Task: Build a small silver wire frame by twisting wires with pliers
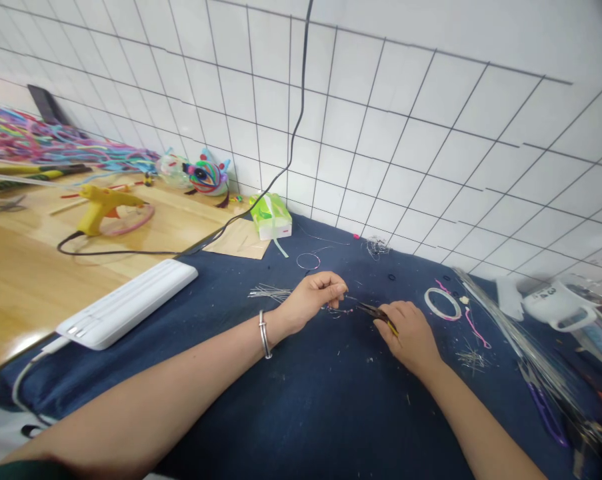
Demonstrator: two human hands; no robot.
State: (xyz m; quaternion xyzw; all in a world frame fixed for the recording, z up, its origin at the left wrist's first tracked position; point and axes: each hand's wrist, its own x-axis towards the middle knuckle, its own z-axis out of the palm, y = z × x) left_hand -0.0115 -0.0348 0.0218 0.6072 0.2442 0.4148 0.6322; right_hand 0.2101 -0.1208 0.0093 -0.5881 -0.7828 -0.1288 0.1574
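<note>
Over the dark blue cloth (311, 387), my left hand (315, 300) pinches a thin wire (351, 298) between thumb and fingertips. My right hand (411, 337) is wrapped around a pair of pliers (381, 315) with dark jaws and a bit of yellow on the handle. The jaws point left and lie close to the wire; whether they grip it cannot be made out. Below my left hand lie small pink-beaded wires (337, 311). A bundle of cut wires (268, 292) spreads out to the left of that hand.
At left are a white power strip (131, 300), a yellow glue gun (101, 207) and its cable. A tissue pack (272, 217) stands near the tiled wall. On the right lie a tape roll (442, 304), wire scraps (473, 360), long wires (501, 320), purple-handled scissors (545, 413) and a white cup (555, 303).
</note>
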